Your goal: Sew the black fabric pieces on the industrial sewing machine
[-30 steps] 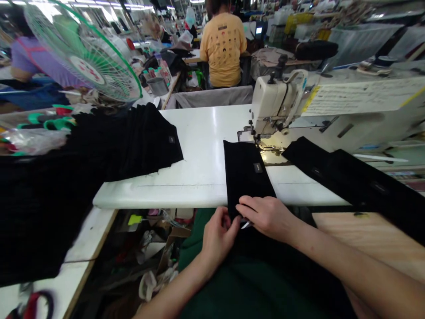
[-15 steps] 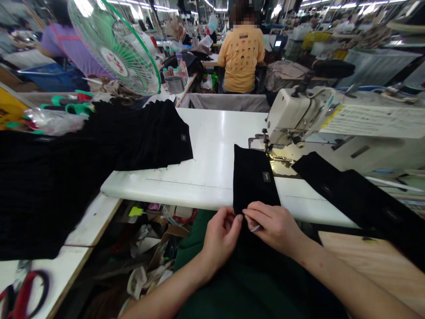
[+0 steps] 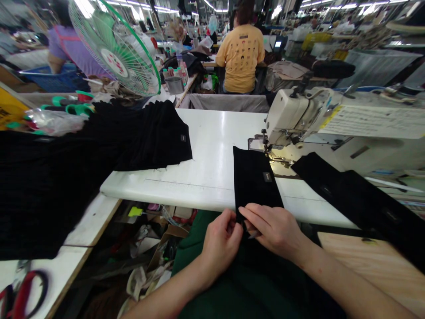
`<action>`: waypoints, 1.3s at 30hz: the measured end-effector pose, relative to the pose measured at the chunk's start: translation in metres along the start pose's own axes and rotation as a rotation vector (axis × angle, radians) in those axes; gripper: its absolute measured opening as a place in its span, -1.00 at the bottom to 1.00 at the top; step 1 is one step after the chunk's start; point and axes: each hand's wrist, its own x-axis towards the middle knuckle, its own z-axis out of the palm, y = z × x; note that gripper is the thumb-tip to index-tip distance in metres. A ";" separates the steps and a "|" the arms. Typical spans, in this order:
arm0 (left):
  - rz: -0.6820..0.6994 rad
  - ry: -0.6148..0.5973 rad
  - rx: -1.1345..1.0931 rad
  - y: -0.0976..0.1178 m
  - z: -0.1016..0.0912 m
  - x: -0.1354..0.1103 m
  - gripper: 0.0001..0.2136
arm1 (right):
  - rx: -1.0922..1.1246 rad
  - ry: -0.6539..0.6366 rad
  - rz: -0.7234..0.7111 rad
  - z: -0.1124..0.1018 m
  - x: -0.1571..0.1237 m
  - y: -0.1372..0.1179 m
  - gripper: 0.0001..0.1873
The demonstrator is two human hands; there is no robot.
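Note:
A black fabric piece (image 3: 254,179) with a small label lies on the white sewing table and hangs over its front edge. My left hand (image 3: 224,239) pinches its left edge at the table's front. Close beside it, my right hand (image 3: 275,226) is closed on the same cloth, with a small pale thing, too unclear to name, showing under its fingers. The far right corner of the fabric lies by the needle area of the sewing machine (image 3: 287,119). More black labelled pieces (image 3: 345,190) trail off to the right of the machine.
A large pile of black pieces (image 3: 139,137) covers the table's left side. Red-handled scissors (image 3: 28,292) lie at the lower left. A green-rimmed fan (image 3: 114,62) stands behind the pile. Ahead sits a person in a yellow shirt (image 3: 241,57). Boxes and scraps fill the space below.
Both hands have shifted slightly along the fabric's edge, and the right fingers now lie flatter over it. The near part of the fabric has moved slightly right.

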 end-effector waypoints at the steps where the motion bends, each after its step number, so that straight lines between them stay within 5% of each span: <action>1: 0.010 -0.001 0.020 0.001 -0.001 -0.001 -0.87 | 0.006 -0.016 -0.023 -0.001 0.001 0.000 -0.67; 9: 0.003 0.003 -0.016 0.002 0.000 -0.003 -0.79 | 0.043 0.082 -0.012 -0.001 0.004 -0.004 -0.75; 18: -0.046 -0.056 -0.277 0.008 -0.003 0.000 -0.75 | 0.081 0.033 -0.044 -0.001 0.004 -0.001 -0.71; 24: -0.186 -0.089 -0.375 0.007 -0.010 0.008 -0.54 | -0.064 -0.044 -0.059 -0.007 0.005 0.002 -0.74; 27: -0.284 -0.084 -0.416 0.002 -0.009 0.008 -0.48 | -0.193 -0.035 0.147 -0.009 -0.006 0.013 -0.76; 32: -0.367 -0.055 -0.465 -0.010 0.001 0.003 -0.47 | -0.079 0.009 0.795 -0.012 -0.027 0.026 -0.66; 36: -0.394 -0.061 -0.471 -0.014 0.006 0.001 -0.47 | 0.325 -0.025 1.127 -0.014 -0.032 0.023 -0.96; 39: -0.398 -0.071 -0.442 -0.013 0.006 0.002 -0.46 | 0.811 -0.003 1.295 -0.021 -0.029 0.019 -0.87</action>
